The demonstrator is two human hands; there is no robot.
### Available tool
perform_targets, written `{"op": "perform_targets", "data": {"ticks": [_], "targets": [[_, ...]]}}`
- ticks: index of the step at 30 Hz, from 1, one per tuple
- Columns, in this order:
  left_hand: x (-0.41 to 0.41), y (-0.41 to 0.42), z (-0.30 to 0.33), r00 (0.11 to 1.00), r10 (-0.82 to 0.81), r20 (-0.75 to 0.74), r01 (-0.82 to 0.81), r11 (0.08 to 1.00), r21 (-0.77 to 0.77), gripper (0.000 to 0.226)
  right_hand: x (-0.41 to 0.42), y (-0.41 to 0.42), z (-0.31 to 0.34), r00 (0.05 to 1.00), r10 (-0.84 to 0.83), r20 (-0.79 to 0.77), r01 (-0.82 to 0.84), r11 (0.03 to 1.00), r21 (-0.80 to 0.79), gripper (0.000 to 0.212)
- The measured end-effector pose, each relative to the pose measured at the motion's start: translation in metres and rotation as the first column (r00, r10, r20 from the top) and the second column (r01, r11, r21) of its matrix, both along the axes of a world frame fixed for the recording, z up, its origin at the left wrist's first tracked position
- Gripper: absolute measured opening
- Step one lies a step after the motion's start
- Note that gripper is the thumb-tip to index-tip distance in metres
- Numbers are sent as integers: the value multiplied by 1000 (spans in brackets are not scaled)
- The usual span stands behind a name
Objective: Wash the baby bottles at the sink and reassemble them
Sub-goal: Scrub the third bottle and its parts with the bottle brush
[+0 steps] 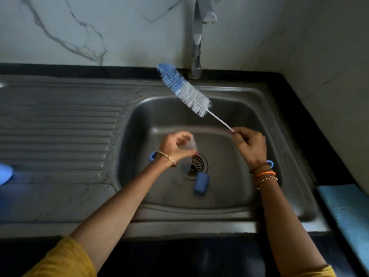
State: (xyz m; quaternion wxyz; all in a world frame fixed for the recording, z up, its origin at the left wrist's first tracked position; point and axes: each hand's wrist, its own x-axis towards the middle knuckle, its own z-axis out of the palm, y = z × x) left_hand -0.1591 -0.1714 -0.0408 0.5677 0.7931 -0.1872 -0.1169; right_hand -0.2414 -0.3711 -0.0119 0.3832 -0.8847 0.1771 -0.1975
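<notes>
Left hand (176,145) pinches a small clear part (190,144), likely a teat, over the sink (265,120) basin, just far-left of the drain (196,165). Right hand (250,145) grips the wire end of the brush (184,89); bristles point far-left, well apart from the part. Blue cap (201,183) lies near the drain. Tap (196,37) looks dry. Judgement: choke up on the wire for control, bring the bristle tip into the part's opening and twist gently.

The bottle brush (184,89) has bristles blue at the tip and white nearer its white wire. A blue cap (201,183) lies beside the drain in the grey steel sink (259,108) — black desk (311,120) around it, white wall (99,27) veined grey, yellow sleeves (65,260).
</notes>
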Motion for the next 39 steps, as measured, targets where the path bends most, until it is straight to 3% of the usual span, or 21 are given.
{"op": "perform_targets", "data": {"ticks": [4, 7, 13, 17, 21, 26, 29, 33, 39], "targets": [[34, 29, 43, 940, 161, -299, -259, 910, -323, 40, -7, 12, 2, 994, -24, 104, 23, 1000, 6, 31], [59, 51, 70, 903, 205, -377, -371, 815, -445, 40, -11, 22, 2, 990, -31, 139, 39, 997, -61, 15], [78, 77, 95, 904, 282, -321, -414, 763, -497, 26, -21, 28, 3, 975, -65, 210, 111, 970, -216, 11], [78, 73, 98, 842, 283, -459, -516, 669, -535, 14, -22, 34, 5, 960, -75, 269, 139, 964, -225, 11], [89, 71, 104, 756, 268, -597, -628, 554, -546, 11, -22, 32, 5, 957, -66, 281, 131, 966, -221, 24], [99, 67, 114, 759, 294, -581, -627, 569, -532, 11, -24, 32, 6, 950, 98, 296, 20, 928, -373, 43], [98, 58, 115, 784, 343, -517, -603, 618, -505, 19, -22, 31, 7, 944, 114, 308, 32, 902, -431, 40], [101, 53, 112, 777, 389, -496, -624, 584, -519, 14, -20, 37, 5, 957, 133, 258, 28, 843, -536, 28], [116, 59, 114, 743, 456, -489, -667, 558, -493, 18, -18, 33, 4, 935, 307, 177, -169, 825, -540, 22]]}}
